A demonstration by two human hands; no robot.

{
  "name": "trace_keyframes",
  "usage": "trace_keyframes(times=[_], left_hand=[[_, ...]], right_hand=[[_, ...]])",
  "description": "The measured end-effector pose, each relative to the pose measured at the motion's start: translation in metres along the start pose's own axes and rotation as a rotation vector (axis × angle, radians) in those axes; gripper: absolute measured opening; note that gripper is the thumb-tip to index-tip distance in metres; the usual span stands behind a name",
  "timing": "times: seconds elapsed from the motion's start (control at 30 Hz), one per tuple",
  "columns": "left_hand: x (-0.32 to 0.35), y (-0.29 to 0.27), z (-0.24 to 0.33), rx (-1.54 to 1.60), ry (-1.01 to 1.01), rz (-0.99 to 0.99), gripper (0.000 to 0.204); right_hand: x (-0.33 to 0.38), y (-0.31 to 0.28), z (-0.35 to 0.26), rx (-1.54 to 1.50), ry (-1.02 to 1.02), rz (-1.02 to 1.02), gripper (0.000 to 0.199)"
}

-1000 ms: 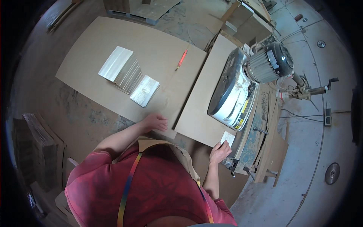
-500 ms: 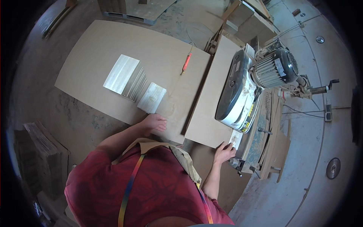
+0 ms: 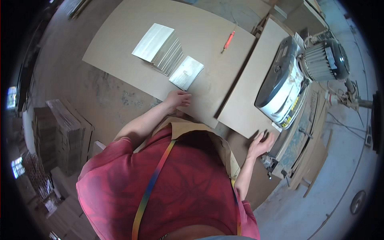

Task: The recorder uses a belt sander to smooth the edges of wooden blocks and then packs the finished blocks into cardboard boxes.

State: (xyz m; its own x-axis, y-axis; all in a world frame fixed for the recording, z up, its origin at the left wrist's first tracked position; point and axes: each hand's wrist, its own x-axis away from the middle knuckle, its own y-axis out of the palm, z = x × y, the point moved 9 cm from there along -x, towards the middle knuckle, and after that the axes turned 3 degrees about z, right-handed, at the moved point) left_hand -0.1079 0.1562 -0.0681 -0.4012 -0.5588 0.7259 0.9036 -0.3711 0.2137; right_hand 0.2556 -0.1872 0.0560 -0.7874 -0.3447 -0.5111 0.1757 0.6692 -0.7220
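My left hand [image 3: 178, 99] rests at the near edge of a low stack of pale rectangular wooden pieces [image 3: 186, 73]. Its fingers are loosely bent and slightly apart, with nothing visible in them. Just beyond stands a taller stack of similar pieces [image 3: 157, 42]. My right hand [image 3: 262, 145] is open, thumb and fingers apart, at the near corner of a brown board [image 3: 242, 114]. Ahead of its fingertips, the short end of a pale wooden piece [image 3: 276, 126] sticks out from under a black-and-white feed unit [image 3: 280, 84] with a grey motor [image 3: 324, 62].
A red-handled tool [image 3: 229, 41] lies on the large brown panel [image 3: 120, 28] under the stacks. A metal clamp fitting [image 3: 269, 162] juts from the machine's near end. Bundled boards [image 3: 66, 120] stand on the floor at left. Wooden strips [image 3: 316, 160] line the machine's right side.
My right hand has come off the pale piece, which now shows less of its length beside the feed unit. My left hand stays by the low stack. The whole view has shifted.
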Motion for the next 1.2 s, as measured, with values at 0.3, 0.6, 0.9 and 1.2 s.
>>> trace_keyframes(times=[0.3, 0.6, 0.9, 1.2], left_hand=[[0.018, -0.079, -0.011, 0.078, 0.04, 0.171, 0.016], [0.066, -0.193, 0.049, 0.202, 0.272, 0.396, 0.028], [0.046, -0.096, 0.247, -0.04, 0.399, 0.009, 0.05], [0.01, -0.055, 0.215, -0.649, 0.314, -0.1, 0.061]], right_hand=[[0.013, 0.061, -0.207, -0.778, -0.338, -0.602, 0.019], [0.041, 0.115, -0.233, -0.809, 0.023, -1.133, 0.029], [0.03, 0.161, -0.389, -0.774, 0.051, -1.315, 0.066], [0.065, 0.216, -0.424, -0.579, 0.112, -1.205, 0.072]])
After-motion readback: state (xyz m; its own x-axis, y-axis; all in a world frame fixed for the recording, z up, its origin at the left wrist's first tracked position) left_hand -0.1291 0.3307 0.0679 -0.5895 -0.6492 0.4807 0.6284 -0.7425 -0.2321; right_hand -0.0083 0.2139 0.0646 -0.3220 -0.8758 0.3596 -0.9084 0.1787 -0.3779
